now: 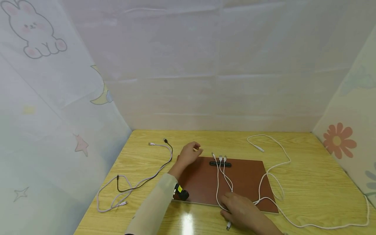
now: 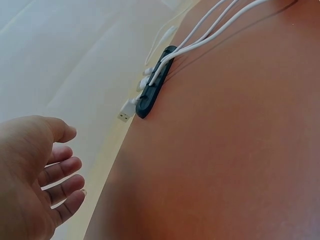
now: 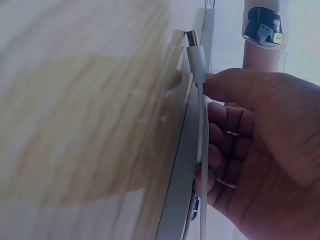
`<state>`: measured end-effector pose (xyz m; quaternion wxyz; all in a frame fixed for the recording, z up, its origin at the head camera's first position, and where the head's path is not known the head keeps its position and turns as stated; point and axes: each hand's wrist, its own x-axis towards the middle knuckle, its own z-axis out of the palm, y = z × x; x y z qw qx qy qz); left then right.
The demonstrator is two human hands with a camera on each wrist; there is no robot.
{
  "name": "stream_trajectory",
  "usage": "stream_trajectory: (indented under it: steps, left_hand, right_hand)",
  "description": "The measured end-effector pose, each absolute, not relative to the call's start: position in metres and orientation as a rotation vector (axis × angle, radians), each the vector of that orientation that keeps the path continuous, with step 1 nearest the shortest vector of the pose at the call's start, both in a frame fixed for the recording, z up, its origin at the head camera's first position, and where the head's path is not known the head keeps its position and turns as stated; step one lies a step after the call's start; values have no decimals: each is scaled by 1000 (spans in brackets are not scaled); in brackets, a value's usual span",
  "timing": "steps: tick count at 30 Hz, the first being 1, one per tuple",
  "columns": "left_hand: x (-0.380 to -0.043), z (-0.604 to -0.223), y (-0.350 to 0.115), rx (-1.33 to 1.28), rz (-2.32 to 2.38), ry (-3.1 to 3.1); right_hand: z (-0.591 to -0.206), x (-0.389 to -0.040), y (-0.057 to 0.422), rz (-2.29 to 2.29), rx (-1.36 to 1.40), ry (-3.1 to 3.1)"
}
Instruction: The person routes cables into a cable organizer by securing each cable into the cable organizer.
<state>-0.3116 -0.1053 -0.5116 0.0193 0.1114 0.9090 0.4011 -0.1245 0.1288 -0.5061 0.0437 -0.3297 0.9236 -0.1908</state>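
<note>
Three white cables run over a brown board (image 1: 196,182), their plugs poking past the far side of a black cable clip (image 1: 212,163) at the board's back edge. My left hand (image 1: 188,154) hovers by the board's far left corner, fingers loosely bent and holding nothing; in the left wrist view that hand (image 2: 30,170) is apart from the clip. At the front edge, my right hand (image 1: 242,209) has its fingers curled at a white charging cable (image 3: 202,135). The thumb lies against the base of its plug (image 3: 196,62), whose metal end points away from the hand.
A lilac cable (image 1: 98,199) and a thin black cable (image 1: 147,180) lie tangled on the wooden table (image 1: 311,189), left of the board. Long white cable loops (image 1: 289,156) spread to the right. Printed cloth walls (image 1: 220,98) surround the table on three sides.
</note>
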Motion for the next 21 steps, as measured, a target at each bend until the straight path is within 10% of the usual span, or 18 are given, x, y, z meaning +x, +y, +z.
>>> stream_trajectory:
  steps: [21]
  left_hand:
    - [-308,-503,-125,200,1221,2904]
  right_hand:
    - [-507,-125,129,-592,-1023,2832]
